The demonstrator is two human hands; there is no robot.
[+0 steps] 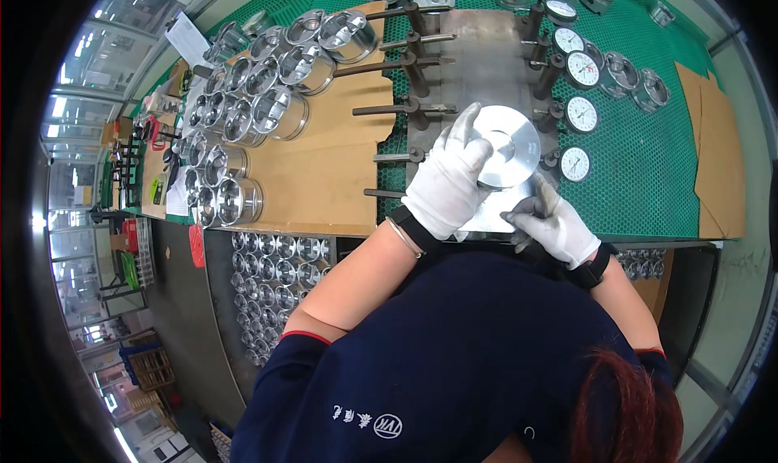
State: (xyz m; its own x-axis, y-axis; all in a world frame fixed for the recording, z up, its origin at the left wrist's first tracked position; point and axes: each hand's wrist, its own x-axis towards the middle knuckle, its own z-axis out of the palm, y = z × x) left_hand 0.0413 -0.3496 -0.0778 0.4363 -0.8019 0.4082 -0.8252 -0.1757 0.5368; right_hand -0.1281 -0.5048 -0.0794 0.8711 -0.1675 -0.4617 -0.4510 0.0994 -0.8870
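My left hand [458, 171], in a white glove, grips a bright metal piston [510, 143] by its left side, its round, recessed face turned up toward me. The piston is over the near end of a grey metal plate [478, 66]. Just below and right of it is my right hand [555, 226], also gloved, with darkened fingertips. Its fingers are bent inward close to the piston's lower edge; what they hold, if anything, is hidden. A shiny metal surface [490, 213] shows between the hands.
Dial gauges [581, 114] stand along the plate's right side, and dark clamp posts with rods [415, 74] along its left. Many pistons [279, 110] sit on cardboard [324, 155] at left. More pistons [620, 74] stand on green matting [648, 155] at right. Below the bench are stacked pistons [279, 276].
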